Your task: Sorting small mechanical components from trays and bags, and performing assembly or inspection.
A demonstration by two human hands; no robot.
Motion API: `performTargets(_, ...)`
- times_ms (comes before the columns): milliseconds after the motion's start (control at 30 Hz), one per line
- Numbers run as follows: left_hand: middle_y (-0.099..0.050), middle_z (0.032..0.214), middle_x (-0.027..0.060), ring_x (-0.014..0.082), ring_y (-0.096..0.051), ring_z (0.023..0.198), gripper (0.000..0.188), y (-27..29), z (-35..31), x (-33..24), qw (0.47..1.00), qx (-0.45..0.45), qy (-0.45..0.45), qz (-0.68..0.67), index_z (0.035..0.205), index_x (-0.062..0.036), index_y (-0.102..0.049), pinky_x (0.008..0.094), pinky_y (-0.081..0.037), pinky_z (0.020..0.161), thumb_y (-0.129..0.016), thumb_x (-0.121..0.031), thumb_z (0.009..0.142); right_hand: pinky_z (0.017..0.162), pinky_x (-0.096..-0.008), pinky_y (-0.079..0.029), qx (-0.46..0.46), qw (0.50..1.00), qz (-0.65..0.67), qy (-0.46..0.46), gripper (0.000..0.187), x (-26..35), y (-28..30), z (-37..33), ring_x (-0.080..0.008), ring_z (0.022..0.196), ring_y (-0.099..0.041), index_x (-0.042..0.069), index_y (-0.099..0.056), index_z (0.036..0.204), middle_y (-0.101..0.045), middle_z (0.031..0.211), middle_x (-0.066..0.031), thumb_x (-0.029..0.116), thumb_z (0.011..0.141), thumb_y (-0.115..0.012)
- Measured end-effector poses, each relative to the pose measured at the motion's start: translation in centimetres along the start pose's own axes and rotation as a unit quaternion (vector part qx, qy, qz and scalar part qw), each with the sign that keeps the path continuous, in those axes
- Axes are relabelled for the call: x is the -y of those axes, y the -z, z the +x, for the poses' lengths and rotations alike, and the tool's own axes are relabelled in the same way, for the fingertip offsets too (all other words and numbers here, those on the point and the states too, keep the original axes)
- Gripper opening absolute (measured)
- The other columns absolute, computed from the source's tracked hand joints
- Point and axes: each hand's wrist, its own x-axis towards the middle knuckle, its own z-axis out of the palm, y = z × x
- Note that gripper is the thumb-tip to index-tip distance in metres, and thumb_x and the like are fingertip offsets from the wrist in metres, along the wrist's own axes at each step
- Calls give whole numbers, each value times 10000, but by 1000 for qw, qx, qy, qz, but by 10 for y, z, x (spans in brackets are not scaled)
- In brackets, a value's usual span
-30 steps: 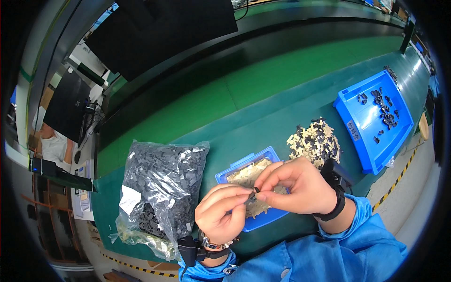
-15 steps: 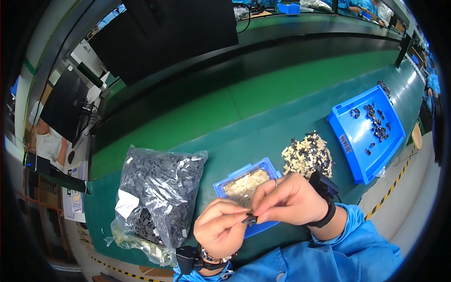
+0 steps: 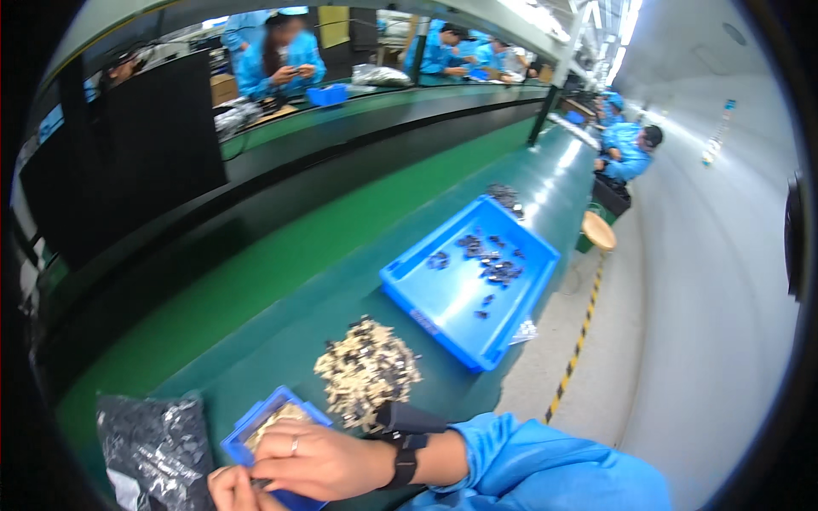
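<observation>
My right hand (image 3: 319,462) is closed, its thumb and fingers pinched together over the near side of a small blue bin (image 3: 294,399). Touching it at the lower edge is my left hand (image 3: 232,489), also closed and partly cut off by the picture's rim. Between the fingertips of both hands a bit of a small black part (image 3: 262,484) shows; most of it is covered. Pale small pieces (image 3: 277,417) lie in the bin. Just beyond my right hand a loose pile of cream and black small pieces (image 3: 366,370) rests on the green table.
A clear bag of dark pieces (image 3: 162,451) lies left of the bin. Farther right, a large blue tray (image 3: 443,298) holds scattered black parts, with more dark parts (image 3: 505,200) behind it. A black panel (image 3: 128,153) stands at far left. Co-workers in blue (image 3: 626,149) sit beyond.
The view has swung to the right, so bag, bin and tray now appear farther left. My hands stay together at the small black part. Co-workers across the bench have come into sight.
</observation>
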Motion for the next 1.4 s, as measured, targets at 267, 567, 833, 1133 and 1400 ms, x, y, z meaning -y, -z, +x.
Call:
performTargets(267, -587, 999, 230, 351, -588, 871, 275, -3, -1, 12, 998, 57, 2, -31, 1152, 93, -627, 400, -490, 769, -520, 55, 901, 674, -419, -456, -107, 994, 8, 11, 144, -4, -5, -6, -314, 762, -586, 27, -670, 951, -612, 846, -128, 119, 842, -689)
performTargets(567, -659, 1032, 244, 345, -615, 931, 255, 4, -4, 23, 989, -57, 103, 90, 1135, 118, -632, 380, -464, 873, -577, 27, 904, 594, -313, -276, -342, 634, 692, -46, 618, -24, 84, 3, -129, 479, -306, 163, -465, 553, -324, 479, 35, 509, 1029, -274)
performTargets(833, -558, 979, 170, 262, -520, 849, 372, 3, -10, 43, 997, -73, 10, -26, 1221, 37, -591, 367, -443, 758, -511, 76, 860, 567, -300, -259, -319, 555, 759, -122, 645, -34, 73, 5, -131, 465, -218, 134, -344, 523, -233, 470, 16, 518, 1035, -259)
performTargets(1133, -586, 1007, 152, 231, -558, 880, 234, 74, -7, 15, 930, -311, 62, 185, 1105, 62, -628, 317, -455, 772, -509, 55, 904, 517, -260, -264, -315, 761, 533, -193, 557, -27, 74, 2, -98, 470, -249, 129, -391, 583, -292, 521, 28, 374, 1072, -286)
performTargets(1400, -708, 963, 168, 255, -692, 853, 214, 159, -37, 31, 867, 104, 279, 399, 992, 32, -697, 325, -531, 720, -703, 20, 778, 551, -261, -271, -288, 859, 389, -169, 430, -30, 67, -3, -85, 545, -279, 86, -413, 664, -347, 594, 12, 249, 1058, -355)
